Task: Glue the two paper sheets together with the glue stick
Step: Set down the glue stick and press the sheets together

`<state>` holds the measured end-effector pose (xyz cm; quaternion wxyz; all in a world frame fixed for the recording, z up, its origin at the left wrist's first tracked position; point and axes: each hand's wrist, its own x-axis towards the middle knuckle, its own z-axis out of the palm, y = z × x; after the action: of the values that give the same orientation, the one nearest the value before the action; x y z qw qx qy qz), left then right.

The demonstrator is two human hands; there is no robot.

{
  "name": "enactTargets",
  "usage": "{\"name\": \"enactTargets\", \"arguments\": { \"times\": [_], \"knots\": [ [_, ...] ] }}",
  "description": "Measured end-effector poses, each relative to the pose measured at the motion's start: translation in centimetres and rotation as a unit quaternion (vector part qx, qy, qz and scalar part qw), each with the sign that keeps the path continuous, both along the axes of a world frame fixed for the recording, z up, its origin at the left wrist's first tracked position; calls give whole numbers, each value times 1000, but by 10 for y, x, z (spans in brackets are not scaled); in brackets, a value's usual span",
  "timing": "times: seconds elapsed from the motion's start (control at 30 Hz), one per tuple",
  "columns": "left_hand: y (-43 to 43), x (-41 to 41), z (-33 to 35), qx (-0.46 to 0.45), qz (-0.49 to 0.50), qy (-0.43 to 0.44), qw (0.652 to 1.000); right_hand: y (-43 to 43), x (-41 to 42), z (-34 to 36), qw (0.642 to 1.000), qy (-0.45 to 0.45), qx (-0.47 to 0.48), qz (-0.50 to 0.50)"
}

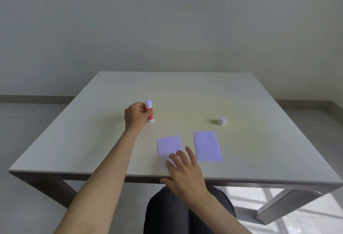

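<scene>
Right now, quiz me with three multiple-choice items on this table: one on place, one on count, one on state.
1. Where is the cap?
A. far side of the right sheet
B. on the glue stick
C. on the floor

2. How many paper sheets lie on the table?
A. one
B. two
C. three

3. What is the left hand doing?
A. resting flat
B. gripping the glue stick
C. holding the cap

Answers: 1 A, it stands alone beyond that sheet; 2 B, two side by side; 3 B, fingers wrap the red tube.

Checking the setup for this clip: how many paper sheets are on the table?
2. The left sheet lies near the front edge under the right hand's fingertips; the right sheet lies flat beside it, apart and untouched. None appears hidden.
</scene>
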<state>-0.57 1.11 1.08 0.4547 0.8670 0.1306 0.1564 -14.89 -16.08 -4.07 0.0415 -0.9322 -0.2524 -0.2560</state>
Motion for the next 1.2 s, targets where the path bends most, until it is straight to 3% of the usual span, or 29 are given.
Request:
{"name": "enactTargets", "arguments": {
  "times": [0.2, 0.3, 0.4, 0.5, 0.67, 0.77, 0.9, 1.07, 1.2],
  "knots": [
    [4, 0, -5, -22, -18, 20, 999, 0, -7, 5, 997, -21, 56, 44],
    [1, -12, -4, -12, 29, -46, 998, -14, 0, 26, 977, 36, 211, -17],
    [-17, -41, 2, -49, 36, -152, 986, -37, 14, 49, 912, 59, 397, -80],
    [-46, -68, -2, -139, -61, -73, 986, -57, 23, 60, 831, 93, 537, -114],
    [-85, -88, -15, -268, -176, 62, 945, -71, 22, 56, 640, 210, 732, -102],
    [-96, -88, -13, -322, -167, 75, 929, -75, 19, 51, 592, 241, 763, -98],
    [-100, -85, -9, -293, -171, 83, 937, -88, 20, 48, 595, 250, 755, -114],
    [-103, -79, -10, -236, -175, 95, 951, -114, 32, 45, 683, 258, 665, -156],
    [-107, -81, -20, -197, -171, 103, 960, -117, 31, 33, 704, 278, 630, -173]
  ]
}}
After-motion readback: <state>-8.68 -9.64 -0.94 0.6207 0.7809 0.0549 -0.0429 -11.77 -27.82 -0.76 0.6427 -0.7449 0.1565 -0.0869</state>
